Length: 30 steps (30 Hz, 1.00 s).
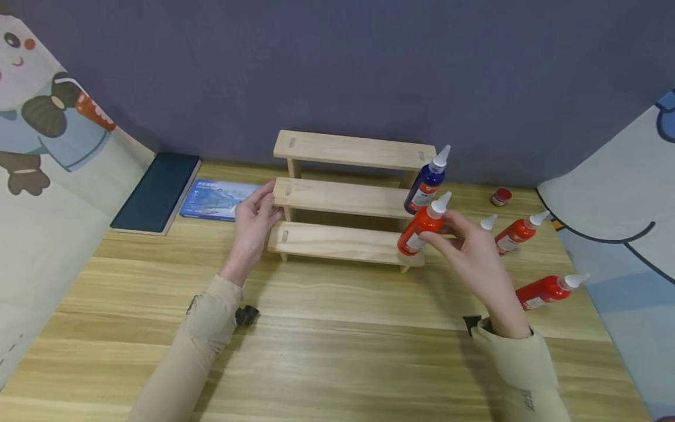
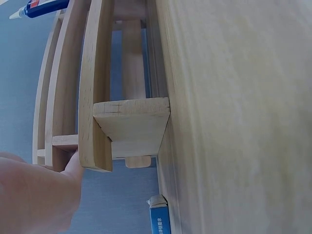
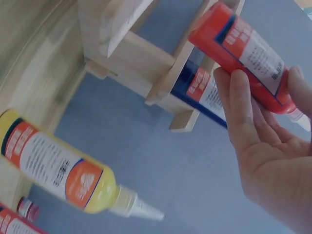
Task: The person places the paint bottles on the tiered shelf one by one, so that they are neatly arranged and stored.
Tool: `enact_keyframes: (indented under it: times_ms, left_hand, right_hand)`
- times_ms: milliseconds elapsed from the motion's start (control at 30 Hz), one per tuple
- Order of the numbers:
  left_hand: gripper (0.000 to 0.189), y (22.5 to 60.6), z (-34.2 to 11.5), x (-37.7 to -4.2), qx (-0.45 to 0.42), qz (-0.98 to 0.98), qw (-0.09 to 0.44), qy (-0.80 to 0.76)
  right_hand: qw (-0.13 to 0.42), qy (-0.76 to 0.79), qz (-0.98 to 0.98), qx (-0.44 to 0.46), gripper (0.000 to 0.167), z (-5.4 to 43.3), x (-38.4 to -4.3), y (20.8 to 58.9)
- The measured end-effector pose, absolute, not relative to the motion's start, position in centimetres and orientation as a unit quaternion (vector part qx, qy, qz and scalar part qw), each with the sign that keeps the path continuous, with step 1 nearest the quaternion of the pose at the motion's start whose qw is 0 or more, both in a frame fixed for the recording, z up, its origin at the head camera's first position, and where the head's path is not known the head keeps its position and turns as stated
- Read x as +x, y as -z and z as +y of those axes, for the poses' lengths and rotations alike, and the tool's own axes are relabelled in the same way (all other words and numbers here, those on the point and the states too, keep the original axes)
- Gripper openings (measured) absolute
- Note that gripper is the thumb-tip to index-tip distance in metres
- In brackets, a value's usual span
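A three-tier wooden step rack (image 1: 345,243) stands against the dark back wall. My left hand (image 1: 255,214) grips the left end of its middle tier; in the left wrist view, that hand (image 2: 41,192) reaches in behind the lowest tier. My right hand (image 1: 471,249) holds a red squeeze bottle (image 1: 416,231) with a white nozzle, tilted, over the right end of the lowest tier. The right wrist view shows this red bottle (image 3: 243,56) between thumb and fingers. Just behind it, a dark blue bottle (image 1: 424,187) stands at the right end of the middle tier.
Right of the rack are a yellow bottle (image 3: 58,168), mostly behind my right hand in the head view, two more red bottles (image 1: 514,235) and a small red-lidded jar (image 1: 501,197). At left lie a blue box (image 1: 218,196) and a dark flat tablet-like slab (image 1: 155,193).
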State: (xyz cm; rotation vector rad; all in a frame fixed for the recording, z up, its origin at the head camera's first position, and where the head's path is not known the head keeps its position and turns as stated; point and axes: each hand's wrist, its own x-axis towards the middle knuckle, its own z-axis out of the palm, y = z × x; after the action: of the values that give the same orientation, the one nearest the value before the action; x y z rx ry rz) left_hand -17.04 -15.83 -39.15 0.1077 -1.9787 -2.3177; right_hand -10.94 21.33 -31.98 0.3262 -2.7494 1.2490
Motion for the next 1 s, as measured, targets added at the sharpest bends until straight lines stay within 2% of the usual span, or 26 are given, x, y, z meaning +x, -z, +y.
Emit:
enact_keyframes:
  times_ms: [267,1000]
  left_hand:
    - [0.046,39.0,-15.8,-17.0,0.032,-0.647,0.049,0.761]
    - [0.046,39.2,-15.9,-17.1,0.021,-0.658,0.051,0.751]
  right_hand:
    - [0.051,-0.433,-0.893,0.113,0.041,19.4,-11.9,31.9]
    - [0.093,-0.496,-0.857,0.109,0.042,15.1,-14.1,31.5]
